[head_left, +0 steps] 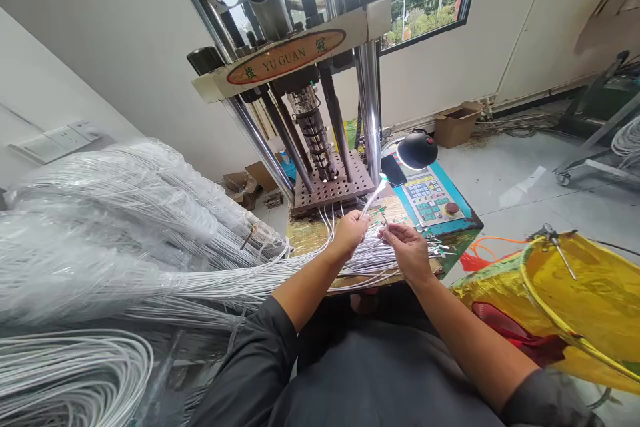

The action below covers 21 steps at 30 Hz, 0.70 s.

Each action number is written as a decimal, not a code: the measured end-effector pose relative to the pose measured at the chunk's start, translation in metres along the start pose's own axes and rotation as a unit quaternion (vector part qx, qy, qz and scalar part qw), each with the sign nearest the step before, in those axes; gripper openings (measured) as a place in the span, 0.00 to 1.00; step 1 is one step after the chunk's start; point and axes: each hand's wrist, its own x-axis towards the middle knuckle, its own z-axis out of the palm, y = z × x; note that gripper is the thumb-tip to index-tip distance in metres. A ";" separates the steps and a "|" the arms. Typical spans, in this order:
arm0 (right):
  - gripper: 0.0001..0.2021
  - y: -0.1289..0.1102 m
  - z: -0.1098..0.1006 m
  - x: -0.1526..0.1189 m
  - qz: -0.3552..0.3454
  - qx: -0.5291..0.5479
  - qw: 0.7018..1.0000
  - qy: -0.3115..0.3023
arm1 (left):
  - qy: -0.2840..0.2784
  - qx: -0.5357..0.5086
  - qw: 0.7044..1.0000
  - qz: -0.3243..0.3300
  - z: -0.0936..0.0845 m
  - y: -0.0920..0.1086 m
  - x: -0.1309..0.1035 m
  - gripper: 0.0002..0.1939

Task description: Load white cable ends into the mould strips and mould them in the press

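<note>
My left hand (351, 232) is closed around a few white cables (371, 200), whose pale ends point up and to the right toward the lamp. Just right of it, my right hand (407, 250) has its thumb and fingertips pinched together at a small thin piece, too small to make out. Below both hands a thick bundle of white cables (270, 278) lies across the worktable (303, 232). Small green and white cable ends (437, 245) are spread at the table's right side.
A press (287, 57) with a perforated metal plate (311, 199) stands ahead. Behind my hands are a black lamp (417, 150) and a control panel (431, 197). Plastic-wrapped cables (100, 213) fill the left; a yellow bag (600, 280) stands at right.
</note>
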 end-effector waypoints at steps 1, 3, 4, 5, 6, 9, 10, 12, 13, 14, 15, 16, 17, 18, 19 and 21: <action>0.21 0.000 -0.001 -0.001 0.003 -0.001 1.000 -0.004 | 0.013 -0.009 1.000 -0.002 0.000 0.000 0.002 0.18; 0.20 -0.002 -0.004 -0.001 0.007 -0.003 1.000 -0.012 | 0.006 -0.004 1.000 0.006 0.000 -0.001 0.005 0.17; 0.20 -0.003 -0.005 -0.001 0.009 -0.003 1.000 -0.018 | -0.012 0.014 1.000 0.008 0.001 -0.002 0.006 0.17; 0.20 -0.004 -0.006 -0.001 0.010 -0.003 1.000 -0.024 | -0.030 0.036 0.999 0.013 0.003 -0.004 0.006 0.17; 0.20 -0.006 -0.007 -0.001 0.010 -0.001 0.999 -0.031 | -0.041 0.055 0.997 0.018 0.004 -0.005 0.005 0.17; 0.20 -0.008 -0.009 0.000 0.014 0.003 0.999 -0.038 | -0.032 0.058 0.997 0.027 0.006 -0.007 0.005 0.19; 0.20 -0.008 -0.009 0.000 0.018 0.004 0.999 -0.034 | -0.029 0.046 0.998 0.026 0.006 -0.008 0.005 0.19; 0.20 -0.006 -0.010 -0.001 0.028 0.006 0.999 -0.029 | -0.048 0.038 0.998 0.027 0.004 -0.008 0.004 0.18; 0.20 -0.005 -0.010 -0.001 0.033 0.009 0.999 -0.027 | -0.061 0.048 0.996 0.035 0.003 -0.009 0.003 0.17; 0.21 -0.005 -0.010 -0.001 0.036 0.015 0.999 -0.027 | -0.068 0.065 0.994 0.046 0.003 -0.009 0.002 0.17; 0.22 -0.005 -0.010 -0.001 0.041 0.020 0.999 -0.028 | -0.070 0.087 0.992 0.057 0.002 -0.009 0.001 0.16; 0.23 -0.006 -0.010 -0.001 0.049 0.024 0.998 -0.030 | -0.068 0.113 0.989 0.064 0.002 -0.009 0.000 0.16; 0.24 -0.007 -0.009 -0.001 0.059 0.029 0.997 -0.029 | -0.064 0.135 0.986 0.068 0.002 -0.009 -0.001 0.17; 0.25 -0.008 -0.009 -0.001 0.070 0.033 0.997 -0.027 | -0.060 0.152 0.984 0.070 0.002 -0.010 -0.002 0.17; 0.26 -0.010 -0.009 0.000 0.081 0.038 0.996 -0.025 | -0.057 0.163 0.982 0.070 0.002 -0.010 -0.002 0.18; 0.26 -0.011 -0.010 0.000 0.098 0.048 0.994 -0.022 | -0.060 0.175 0.980 0.070 0.003 -0.010 -0.003 0.19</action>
